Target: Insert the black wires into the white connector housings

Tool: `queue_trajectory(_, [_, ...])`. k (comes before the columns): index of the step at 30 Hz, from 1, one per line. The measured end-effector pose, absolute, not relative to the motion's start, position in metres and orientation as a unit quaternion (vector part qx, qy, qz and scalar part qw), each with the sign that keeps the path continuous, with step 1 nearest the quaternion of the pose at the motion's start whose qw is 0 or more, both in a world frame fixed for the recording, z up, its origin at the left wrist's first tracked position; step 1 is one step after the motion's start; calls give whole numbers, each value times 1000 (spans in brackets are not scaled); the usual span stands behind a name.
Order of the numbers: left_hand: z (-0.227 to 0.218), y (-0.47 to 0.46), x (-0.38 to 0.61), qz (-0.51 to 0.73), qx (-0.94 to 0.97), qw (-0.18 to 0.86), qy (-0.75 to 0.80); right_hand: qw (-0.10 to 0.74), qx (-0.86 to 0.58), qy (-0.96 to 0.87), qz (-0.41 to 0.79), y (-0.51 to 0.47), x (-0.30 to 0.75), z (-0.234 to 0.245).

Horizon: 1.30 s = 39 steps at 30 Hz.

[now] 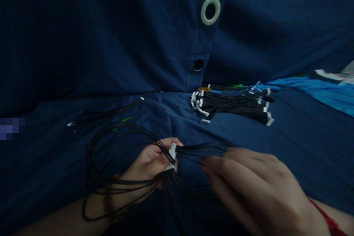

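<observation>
Left hand (149, 162): closed around a white connector (172, 154), black wires (199, 148) fanning from it.
Right hand (249, 188): half-curled beside those wires; grip cannot be told.
Blue cloth (171, 118): carries a wire bundle (232, 105) farther ahead.

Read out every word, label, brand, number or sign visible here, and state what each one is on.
No readable text: the white wire connector in the left hand, the bundled black wires with white connectors, the blue printed sheet and the pale ring on the navy cloth show no legible marks; anything printed on them is too small or blurred to read.
</observation>
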<state>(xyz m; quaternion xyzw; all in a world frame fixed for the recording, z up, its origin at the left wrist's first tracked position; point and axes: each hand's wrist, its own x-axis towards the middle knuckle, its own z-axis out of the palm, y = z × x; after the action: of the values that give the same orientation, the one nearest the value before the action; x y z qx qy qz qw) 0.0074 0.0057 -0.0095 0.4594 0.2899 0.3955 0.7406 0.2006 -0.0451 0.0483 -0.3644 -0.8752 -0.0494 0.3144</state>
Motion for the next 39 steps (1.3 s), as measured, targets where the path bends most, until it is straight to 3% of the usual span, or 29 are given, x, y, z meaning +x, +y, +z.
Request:
queue_trajectory(11, [-9, 3, 8, 382, 468, 707, 368, 281, -369, -880, -100, -48, 202, 44])
queue_trajectory(23, [-10, 4, 5, 347, 512, 685, 386, 266, -388, -881, -47, -48, 199, 40])
queue_trajectory(26, [-10, 5, 7, 363, 505, 684, 380, 259, -451, -853, 51, -49, 197, 46])
queue_trajectory(31, [-10, 7, 11, 405, 494, 670, 378, 282, -493, -719, 401, -44, 198, 66])
queue_trajectory(33, [-11, 8, 11, 414, 480, 667, 392, 292, -491, -685, 452, -40, 203, 72])
queue_trajectory(36, [-10, 7, 11, 431, 470, 670, 379, 300, -522, -731, 322, -38, 214, 73])
queue_trajectory(39, [-9, 7, 13, 452, 474, 659, 370, 293, -538, -790, 21, -42, 218, 68])
